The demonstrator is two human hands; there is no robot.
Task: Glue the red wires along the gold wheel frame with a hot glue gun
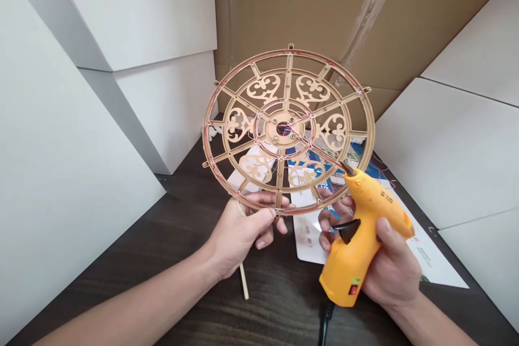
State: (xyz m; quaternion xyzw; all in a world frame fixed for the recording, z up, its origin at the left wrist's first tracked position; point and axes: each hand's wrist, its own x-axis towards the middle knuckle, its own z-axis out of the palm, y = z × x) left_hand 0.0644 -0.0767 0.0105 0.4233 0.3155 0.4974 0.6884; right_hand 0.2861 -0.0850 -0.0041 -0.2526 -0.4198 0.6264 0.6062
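My left hand (251,227) grips the lower rim of a round, gold-coloured wheel-like frame (287,78), thumb on the near face and fingers behind. The frame stands tilted up, with spokes, scroll ornaments and a hub. Thin red and white wires (259,150) run along its outer rim and inner ring and gather at the hub. My right hand (391,265) is wrapped round a yellow hot glue gun (371,205) with a black trigger and a red switch. The gun's nozzle is at the frame's lower right, over a spoke; whether it touches cannot be made out.
A printed white and blue sheet (320,238) lies on the dark table (194,297) behind the frame. A pale stick (244,281) lies below my left wrist. White boxes (162,97) (458,146) flank both sides, and a large cardboard box (292,0) stands behind. The gun's black cable (325,324) trails toward me.
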